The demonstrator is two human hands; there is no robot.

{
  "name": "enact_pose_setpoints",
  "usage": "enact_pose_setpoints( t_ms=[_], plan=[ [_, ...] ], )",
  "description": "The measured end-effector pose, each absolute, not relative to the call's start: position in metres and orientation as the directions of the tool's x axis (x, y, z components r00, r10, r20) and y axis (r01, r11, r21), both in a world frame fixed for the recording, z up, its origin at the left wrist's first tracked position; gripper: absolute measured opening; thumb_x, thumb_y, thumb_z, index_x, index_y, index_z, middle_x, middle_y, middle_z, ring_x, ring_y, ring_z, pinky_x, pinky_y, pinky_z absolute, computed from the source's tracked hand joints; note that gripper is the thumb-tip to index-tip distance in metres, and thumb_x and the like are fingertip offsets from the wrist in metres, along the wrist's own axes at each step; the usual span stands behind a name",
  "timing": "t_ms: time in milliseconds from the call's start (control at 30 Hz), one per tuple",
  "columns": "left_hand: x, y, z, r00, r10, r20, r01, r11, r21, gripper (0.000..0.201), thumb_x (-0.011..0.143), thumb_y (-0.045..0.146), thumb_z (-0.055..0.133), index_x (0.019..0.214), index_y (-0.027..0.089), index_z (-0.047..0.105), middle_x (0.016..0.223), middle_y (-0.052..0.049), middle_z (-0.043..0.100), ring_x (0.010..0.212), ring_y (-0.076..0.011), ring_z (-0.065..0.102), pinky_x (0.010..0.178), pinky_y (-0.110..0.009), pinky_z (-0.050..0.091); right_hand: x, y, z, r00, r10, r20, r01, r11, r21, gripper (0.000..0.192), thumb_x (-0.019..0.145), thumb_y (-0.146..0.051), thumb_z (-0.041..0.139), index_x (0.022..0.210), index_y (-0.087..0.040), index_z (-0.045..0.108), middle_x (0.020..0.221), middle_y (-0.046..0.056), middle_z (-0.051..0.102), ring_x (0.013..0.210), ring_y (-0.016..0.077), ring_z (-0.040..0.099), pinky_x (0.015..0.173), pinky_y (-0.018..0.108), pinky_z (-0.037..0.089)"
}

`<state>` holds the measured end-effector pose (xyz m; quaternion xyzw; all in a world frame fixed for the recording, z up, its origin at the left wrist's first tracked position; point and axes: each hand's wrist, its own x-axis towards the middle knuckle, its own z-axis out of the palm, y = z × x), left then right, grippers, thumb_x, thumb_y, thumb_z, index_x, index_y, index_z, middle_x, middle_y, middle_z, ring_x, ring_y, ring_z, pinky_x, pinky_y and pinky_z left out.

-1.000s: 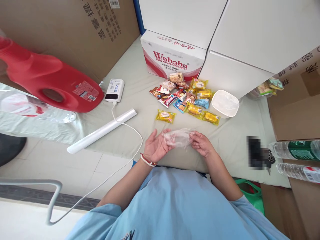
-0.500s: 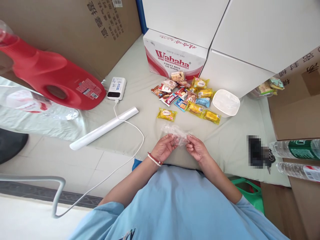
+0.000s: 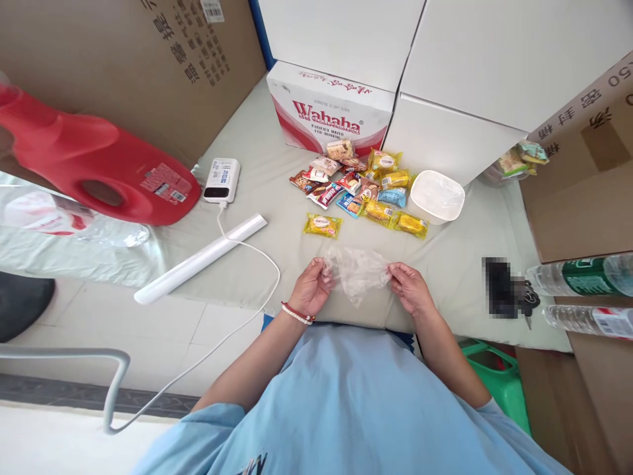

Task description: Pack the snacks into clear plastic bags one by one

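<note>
A clear plastic bag [image 3: 357,274] is stretched between my two hands, just above the cloth-covered surface [image 3: 277,277]. My left hand [image 3: 312,288], with beaded bracelets at the wrist, pinches the bag's left end. The right end is pinched by my right hand [image 3: 408,286]. Beyond the bag lies a single yellow-wrapped snack [image 3: 322,225]. Farther back is a pile of small wrapped snacks [image 3: 368,190] in yellow, red, brown and blue packets. A white plastic container [image 3: 438,196] stands at the pile's right side.
Behind the snacks stands a Wahaha carton [image 3: 330,112]. A white power bank [image 3: 222,179] with a cable, a long white bar [image 3: 200,258] and a red jug [image 3: 99,165] are on the left. Blurred keys [image 3: 529,300] and water bottles [image 3: 586,277] lie right.
My hands have moved apart, and the bunched plastic bag is now spread out wider between them. The whole view has shifted slightly.
</note>
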<state>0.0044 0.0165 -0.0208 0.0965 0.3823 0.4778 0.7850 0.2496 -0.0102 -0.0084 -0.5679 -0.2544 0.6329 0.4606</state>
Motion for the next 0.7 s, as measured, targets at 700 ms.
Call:
enact_pose_setpoints(
  t_ms=[700],
  plan=[
    [-0.059, -0.003, -0.008, 0.879, 0.420, 0.225, 0.304, -0.858, 0.415, 0.026, 0.102, 0.020, 0.050, 0.088, 0.018, 0.072, 0.119, -0.014, 0.071, 0.107, -0.0228, 0.064, 0.098, -0.041, 0.052, 0.309, -0.005, -0.009, 0.200, 0.968, -0.155, 0.468, -0.233, -0.853, 0.039, 0.082, -0.053, 0.070, 0.101, -0.020, 0.075, 0.099, 0.007, 0.072, 0.082, 0.0197, 0.063, 0.079, 0.036, 0.054]
  ],
)
